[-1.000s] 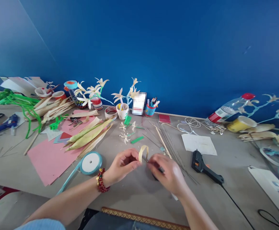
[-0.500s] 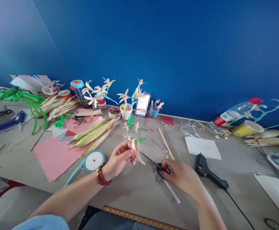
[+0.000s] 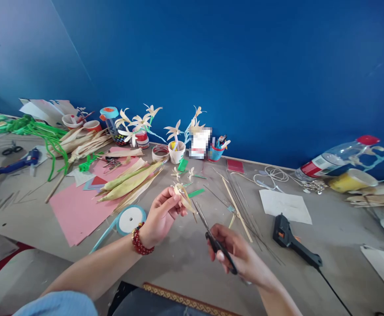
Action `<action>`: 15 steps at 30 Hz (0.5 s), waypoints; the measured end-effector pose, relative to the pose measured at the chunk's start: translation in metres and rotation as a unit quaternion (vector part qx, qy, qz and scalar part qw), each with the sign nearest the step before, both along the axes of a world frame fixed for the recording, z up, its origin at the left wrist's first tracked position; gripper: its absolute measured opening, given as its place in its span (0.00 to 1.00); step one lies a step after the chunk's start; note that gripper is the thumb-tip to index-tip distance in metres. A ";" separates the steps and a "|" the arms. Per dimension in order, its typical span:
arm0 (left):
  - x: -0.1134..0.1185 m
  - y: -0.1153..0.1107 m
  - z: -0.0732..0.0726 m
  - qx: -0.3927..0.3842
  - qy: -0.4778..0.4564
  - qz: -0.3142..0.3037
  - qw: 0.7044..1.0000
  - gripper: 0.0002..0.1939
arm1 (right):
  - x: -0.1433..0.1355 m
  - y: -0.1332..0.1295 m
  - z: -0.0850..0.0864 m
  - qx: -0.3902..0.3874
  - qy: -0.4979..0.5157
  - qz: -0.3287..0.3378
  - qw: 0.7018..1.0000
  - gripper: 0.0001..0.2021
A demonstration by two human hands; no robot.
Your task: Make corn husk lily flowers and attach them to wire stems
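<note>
We pinch a curled pale strip (image 3: 184, 200) between the thumb and pointing finger of our left hand (image 3: 161, 215), and the other fingers of that hand bend in behind it. The strip is up over the middle of the gray table (image 3: 182, 274), and its loose end hangs down toward our right side. Our right hand (image 3: 234, 252) holds black scissors (image 3: 217, 246) by the handles, with its fingers curled around them. We cannot tell which fingers are inside the handle loops. The scissors lean up and to the left, and their tips are close to the loose end of the strip. We cannot tell if they touch. On our left wrist we wear a red bead bracelet (image 3: 140, 242). Just beside that wrist lies a blue roll of ribbon (image 3: 141, 213), and past it are pink paper (image 3: 76, 215) and long green-yellow husks (image 3: 124, 186). Beyond our left hand we see a flat green strip (image 3: 196, 193) and small white flowers (image 3: 191, 174). A white cup (image 3: 176, 153) at the back holds a pale flower (image 3: 174, 130). Farther right there are thin wires (image 3: 241, 197), a sheet of white paper (image 3: 286, 206) and 1 black glue gun (image 3: 294, 245). A clear bottle (image 3: 338, 157) with a red cap leans near the blue wall (image 3: 238, 74).
</note>
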State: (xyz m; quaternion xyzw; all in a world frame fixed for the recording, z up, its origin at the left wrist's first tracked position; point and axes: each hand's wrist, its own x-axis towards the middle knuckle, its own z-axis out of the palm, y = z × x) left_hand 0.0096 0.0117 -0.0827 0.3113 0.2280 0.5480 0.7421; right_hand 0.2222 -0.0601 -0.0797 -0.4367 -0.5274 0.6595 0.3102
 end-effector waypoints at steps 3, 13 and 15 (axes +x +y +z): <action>0.001 -0.001 0.002 0.003 -0.009 0.021 1.000 0.08 | -0.013 -0.003 -0.002 0.002 0.038 0.022 0.999 0.29; 0.007 -0.009 0.000 -0.012 0.053 -0.009 0.999 0.11 | -0.024 -0.004 -0.007 -0.004 0.034 -0.017 0.999 0.29; 0.007 -0.009 0.000 -0.009 0.057 -0.011 0.998 0.12 | -0.023 -0.003 -0.007 -0.002 0.036 -0.018 0.999 0.28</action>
